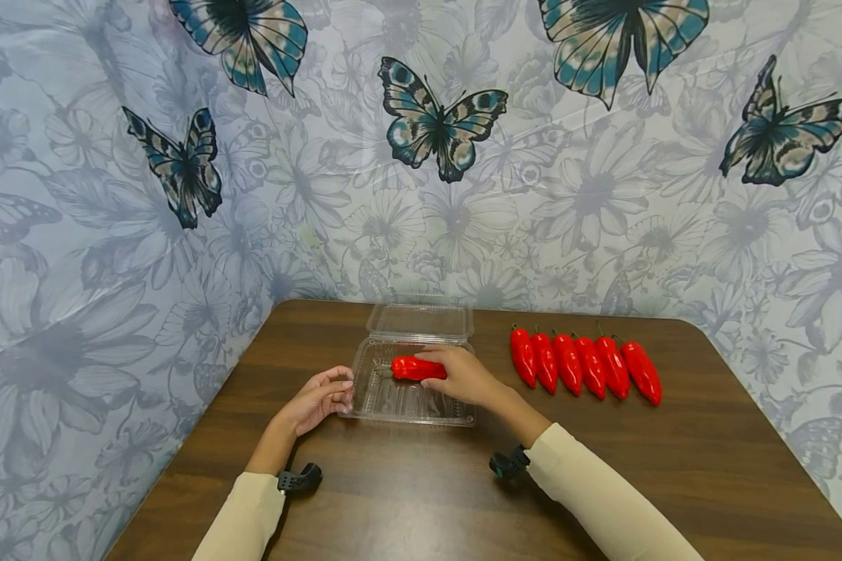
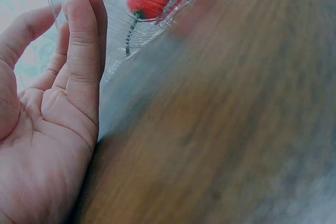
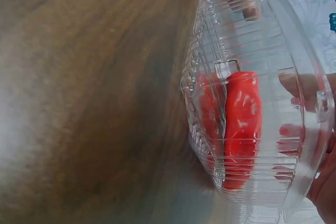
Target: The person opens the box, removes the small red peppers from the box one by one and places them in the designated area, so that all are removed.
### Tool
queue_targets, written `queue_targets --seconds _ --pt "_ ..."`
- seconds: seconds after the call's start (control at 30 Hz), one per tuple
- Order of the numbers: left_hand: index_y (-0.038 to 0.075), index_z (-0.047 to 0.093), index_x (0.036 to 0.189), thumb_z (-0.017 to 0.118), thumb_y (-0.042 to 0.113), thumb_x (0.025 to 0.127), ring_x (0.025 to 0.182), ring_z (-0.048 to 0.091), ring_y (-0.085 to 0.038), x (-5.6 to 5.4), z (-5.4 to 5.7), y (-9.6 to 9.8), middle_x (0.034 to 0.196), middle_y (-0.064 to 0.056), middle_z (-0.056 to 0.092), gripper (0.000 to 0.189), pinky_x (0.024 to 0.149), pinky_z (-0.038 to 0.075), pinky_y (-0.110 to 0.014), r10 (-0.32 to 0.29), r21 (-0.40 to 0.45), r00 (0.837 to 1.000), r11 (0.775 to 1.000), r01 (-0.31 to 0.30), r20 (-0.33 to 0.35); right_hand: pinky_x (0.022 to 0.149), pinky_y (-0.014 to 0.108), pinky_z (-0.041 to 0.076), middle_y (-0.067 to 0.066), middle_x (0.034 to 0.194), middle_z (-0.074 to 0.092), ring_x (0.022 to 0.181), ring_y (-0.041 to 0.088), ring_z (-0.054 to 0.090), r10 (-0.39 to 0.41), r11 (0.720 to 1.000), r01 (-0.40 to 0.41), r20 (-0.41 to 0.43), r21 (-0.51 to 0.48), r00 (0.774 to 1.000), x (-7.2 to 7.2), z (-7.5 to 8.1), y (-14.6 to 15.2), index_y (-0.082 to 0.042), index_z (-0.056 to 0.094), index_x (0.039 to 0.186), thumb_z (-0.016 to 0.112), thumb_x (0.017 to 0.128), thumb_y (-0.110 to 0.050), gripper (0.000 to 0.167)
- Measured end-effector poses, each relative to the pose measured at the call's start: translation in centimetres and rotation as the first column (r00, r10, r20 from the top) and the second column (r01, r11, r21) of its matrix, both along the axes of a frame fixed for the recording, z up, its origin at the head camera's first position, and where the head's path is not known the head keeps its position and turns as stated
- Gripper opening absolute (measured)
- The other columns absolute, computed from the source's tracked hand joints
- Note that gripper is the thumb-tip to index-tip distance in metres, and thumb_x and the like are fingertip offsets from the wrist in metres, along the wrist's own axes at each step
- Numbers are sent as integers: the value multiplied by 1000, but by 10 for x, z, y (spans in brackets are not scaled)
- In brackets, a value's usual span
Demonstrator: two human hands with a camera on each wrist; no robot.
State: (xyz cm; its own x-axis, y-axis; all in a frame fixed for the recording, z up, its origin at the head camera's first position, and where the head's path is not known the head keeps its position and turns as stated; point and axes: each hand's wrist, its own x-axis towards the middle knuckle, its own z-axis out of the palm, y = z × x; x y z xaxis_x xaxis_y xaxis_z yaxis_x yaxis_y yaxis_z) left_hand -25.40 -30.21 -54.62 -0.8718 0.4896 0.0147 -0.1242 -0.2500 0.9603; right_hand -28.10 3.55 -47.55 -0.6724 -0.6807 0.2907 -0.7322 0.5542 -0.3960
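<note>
A clear plastic clamshell container [image 1: 414,417] lies on the table with its lid [image 1: 421,319] raised at the back. Inside lies one glossy red chili pepper [image 1: 410,368], its green stem toward the left; the right wrist view shows the pepper [image 3: 243,127] through the clear wall. My right hand [image 1: 456,372] reaches over the pepper's right end, fingers spread around it; in the right wrist view the fingertips [image 3: 286,129] appear apart from it. At the container's left rim, my left hand [image 1: 323,397] holds the edge lightly between thumb and fingers.
Several red chili peppers [image 1: 568,364] lie side by side in a row right of the container, stems away from me. The brown wooden table [image 1: 400,483] meets a butterfly-patterned wall covering [image 1: 456,234] at the back. A black wrist device [image 1: 299,478] sits on my left wrist.
</note>
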Motion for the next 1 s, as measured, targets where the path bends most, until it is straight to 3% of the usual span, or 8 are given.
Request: queue_targets --seconds 0.3,0.7,1.0 --pt "9 54 111 39 0 108 74 68 -13 0 -1 0 84 -2 67 18 69 59 -26 -8 17 1000 1000 8 4 105 48 48 15 138 62 126 32 59 -7 998 5 27 68 1000 -7 -2 -6 -12 64 137 78 91 -23 50" --pt "11 55 110 40 1 108 74 68 -12 0 -1 -1 85 -1 67 18 69 59 -26 3 5 1000 1000 -3 2 98 48 52 14 130 64 116 33 63 -17 997 18 -8 79 1000 -7 -7 -10 -18 68 134 80 89 -19 47" --pt "13 56 110 42 2 108 74 68 -12 1 0 0 85 -1 67 17 68 58 -26 11 -9 1000 1000 -11 6 97 46 52 11 133 65 120 29 62 8 987 -5 -18 158 1000 -4 -3 -16 -21 67 136 79 89 -18 49"
